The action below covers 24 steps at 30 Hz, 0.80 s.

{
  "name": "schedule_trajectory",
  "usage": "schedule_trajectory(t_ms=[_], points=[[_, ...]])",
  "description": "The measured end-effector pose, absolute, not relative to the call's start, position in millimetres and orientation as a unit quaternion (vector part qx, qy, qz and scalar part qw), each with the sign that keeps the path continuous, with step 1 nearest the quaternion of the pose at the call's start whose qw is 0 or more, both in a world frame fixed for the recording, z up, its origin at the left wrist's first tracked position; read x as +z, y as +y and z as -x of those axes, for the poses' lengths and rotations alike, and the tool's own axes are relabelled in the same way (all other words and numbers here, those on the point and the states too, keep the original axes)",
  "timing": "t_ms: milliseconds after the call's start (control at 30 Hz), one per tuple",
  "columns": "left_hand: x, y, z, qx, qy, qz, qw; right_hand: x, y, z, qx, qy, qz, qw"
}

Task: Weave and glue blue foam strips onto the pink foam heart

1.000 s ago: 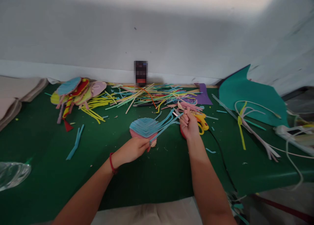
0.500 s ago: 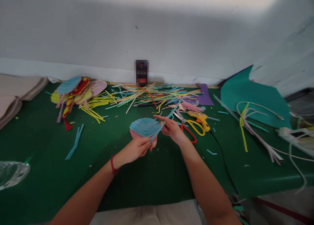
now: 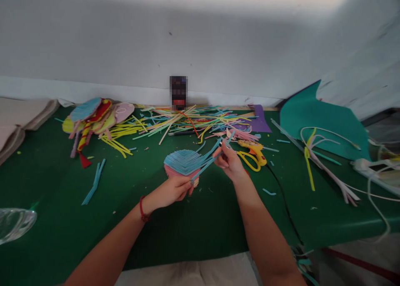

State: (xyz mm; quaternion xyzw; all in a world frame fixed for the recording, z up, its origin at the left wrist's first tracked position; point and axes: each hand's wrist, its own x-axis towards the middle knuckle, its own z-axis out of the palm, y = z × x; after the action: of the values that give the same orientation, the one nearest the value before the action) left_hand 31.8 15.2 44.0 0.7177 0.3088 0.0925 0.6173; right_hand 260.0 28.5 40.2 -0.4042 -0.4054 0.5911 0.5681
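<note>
My left hand [image 3: 173,191] is closed on the near edge of a woven heart-shaped piece [image 3: 183,162], blue strips on top and pink underneath, held just above the green table [image 3: 200,219]. My right hand [image 3: 228,161] pinches the loose blue strips [image 3: 215,150] that trail up and to the right from the piece. A red cord is tied round my left wrist. Yellow-handled scissors [image 3: 251,156] lie just right of my right hand.
A heap of coloured foam strips [image 3: 190,121] runs along the back by the wall. Finished woven pieces [image 3: 95,113] are piled at the back left. A teal foam sheet [image 3: 321,125] and white and yellow strips lie right. A clear plastic thing [image 3: 14,223] sits at the left edge.
My right hand drew in toward the woven piece half a second ago, then moved back right and up, and now holds the blue strips taut. The left hand stayed put.
</note>
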Motion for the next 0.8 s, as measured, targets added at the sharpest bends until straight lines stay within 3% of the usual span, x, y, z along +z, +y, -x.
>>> schedule_trajectory(t_ms=[467,800], points=[[45.8,13.4,-29.9,0.056,0.296,-0.736,0.607,47.2,28.9,-292.2,0.525,-0.35,0.395,0.668],[49.9,12.2,-29.3,0.09,0.269,-0.687,0.67,50.6,29.0,-273.8,0.573,-0.372,0.378,0.625]])
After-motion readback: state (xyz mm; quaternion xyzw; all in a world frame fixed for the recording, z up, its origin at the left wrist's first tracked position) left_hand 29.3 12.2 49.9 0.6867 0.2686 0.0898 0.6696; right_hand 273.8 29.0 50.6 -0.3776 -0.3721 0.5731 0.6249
